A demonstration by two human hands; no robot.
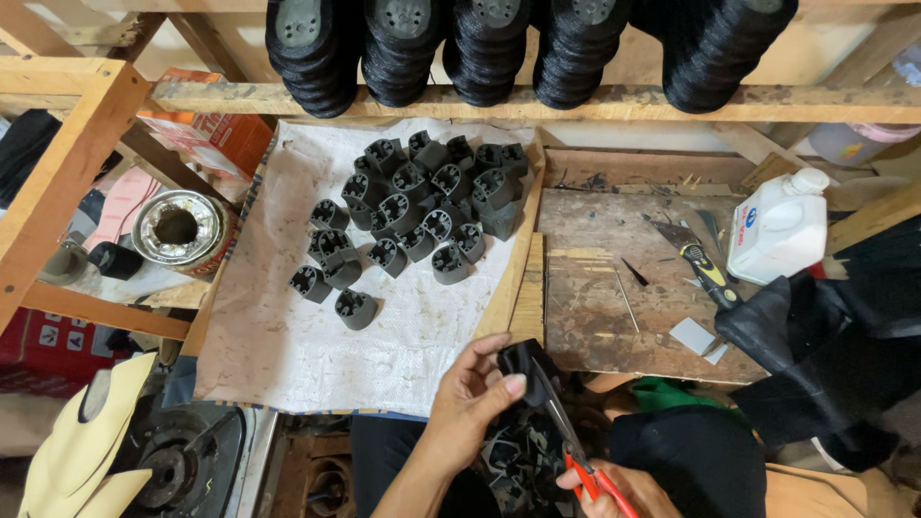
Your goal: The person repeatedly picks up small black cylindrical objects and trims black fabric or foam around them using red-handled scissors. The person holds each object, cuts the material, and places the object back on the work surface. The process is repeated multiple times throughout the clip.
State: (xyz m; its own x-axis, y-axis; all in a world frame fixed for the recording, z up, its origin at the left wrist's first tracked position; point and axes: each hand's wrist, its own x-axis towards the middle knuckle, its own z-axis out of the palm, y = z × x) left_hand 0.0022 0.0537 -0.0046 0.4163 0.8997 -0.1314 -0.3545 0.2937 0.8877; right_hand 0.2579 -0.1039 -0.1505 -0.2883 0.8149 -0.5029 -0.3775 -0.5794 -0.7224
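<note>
My left hand (467,395) grips a small black moulded block (523,362) just below the front edge of the workbench. My right hand (614,489) holds red-handled scissors (576,446) whose blades reach up against that block. On a white cloth (317,345) spread over the bench lies a heap of several similar black blocks (414,216) with hollow cores, some strayed toward the left. Black trimmings (518,460) lie in a pile under my hands.
A worn wooden board (614,278) to the right carries a yellow-handled knife (705,269), a white plastic jug (779,227) and black material (825,336). Black thread spools (499,43) hang on the shelf above. An open tin (179,228) sits left.
</note>
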